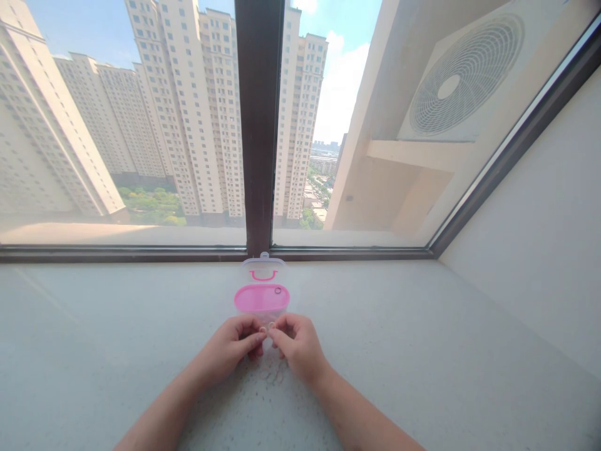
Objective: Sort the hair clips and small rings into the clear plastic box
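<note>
My left hand pinches a small pale ring between thumb and forefinger. Close beside it, my right hand pinches another small ring. Just beyond both hands stands a clear container with a pink tray on top and its clear lid raised at the back. A small dark ring lies on the right part of the pink tray. Several thin, faint rings lie on the pale surface below my hands.
The pale speckled sill runs along a window with a dark frame. A white wall rises at the right. Tall buildings and an air-conditioner unit show outside the glass.
</note>
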A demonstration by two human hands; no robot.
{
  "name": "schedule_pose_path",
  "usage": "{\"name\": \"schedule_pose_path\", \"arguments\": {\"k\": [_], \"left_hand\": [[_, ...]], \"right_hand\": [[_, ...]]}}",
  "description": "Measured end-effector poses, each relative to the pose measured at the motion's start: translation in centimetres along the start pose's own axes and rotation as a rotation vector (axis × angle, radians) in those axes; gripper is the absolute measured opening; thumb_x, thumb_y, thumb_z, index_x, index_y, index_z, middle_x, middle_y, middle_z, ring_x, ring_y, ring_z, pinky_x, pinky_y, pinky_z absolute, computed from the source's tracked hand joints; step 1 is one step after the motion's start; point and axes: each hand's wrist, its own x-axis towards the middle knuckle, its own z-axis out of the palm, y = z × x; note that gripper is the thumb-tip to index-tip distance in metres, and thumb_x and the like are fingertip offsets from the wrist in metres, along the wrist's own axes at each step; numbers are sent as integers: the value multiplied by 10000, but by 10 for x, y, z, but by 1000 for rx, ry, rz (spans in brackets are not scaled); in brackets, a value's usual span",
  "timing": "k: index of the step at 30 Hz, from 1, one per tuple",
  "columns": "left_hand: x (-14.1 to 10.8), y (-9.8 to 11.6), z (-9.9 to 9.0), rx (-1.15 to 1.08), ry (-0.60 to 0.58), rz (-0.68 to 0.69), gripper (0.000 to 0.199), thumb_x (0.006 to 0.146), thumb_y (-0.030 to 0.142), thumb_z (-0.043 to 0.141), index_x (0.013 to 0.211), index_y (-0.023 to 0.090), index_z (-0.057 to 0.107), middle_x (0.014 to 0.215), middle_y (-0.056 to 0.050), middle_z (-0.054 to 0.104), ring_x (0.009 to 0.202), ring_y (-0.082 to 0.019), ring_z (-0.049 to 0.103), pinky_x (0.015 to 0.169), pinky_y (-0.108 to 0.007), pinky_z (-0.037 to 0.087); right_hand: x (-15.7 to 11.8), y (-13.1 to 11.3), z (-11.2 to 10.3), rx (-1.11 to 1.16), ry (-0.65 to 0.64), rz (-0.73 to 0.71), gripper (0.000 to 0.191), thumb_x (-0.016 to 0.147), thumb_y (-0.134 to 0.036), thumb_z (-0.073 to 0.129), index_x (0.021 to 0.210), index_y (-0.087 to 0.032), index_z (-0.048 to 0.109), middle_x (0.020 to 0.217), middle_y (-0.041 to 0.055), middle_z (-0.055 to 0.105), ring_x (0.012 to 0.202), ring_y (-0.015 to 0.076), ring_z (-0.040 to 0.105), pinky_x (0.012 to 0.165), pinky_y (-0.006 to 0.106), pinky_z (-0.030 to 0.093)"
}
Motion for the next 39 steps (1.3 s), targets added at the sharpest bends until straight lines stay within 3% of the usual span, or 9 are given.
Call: {"name": "schedule_pose_path", "arguments": {"k": [39], "left_hand": [[-1,-3,-1,-94,-22,-11,208,811,347,581,765,145,573,628,-1,591,572,-133,522,562,-242,398]], "right_hand": [[-2,-1,1,7,5,2,144,714,-238,578,610,-141,559,492,-15,512,421,83,434,411,191,324]]}}
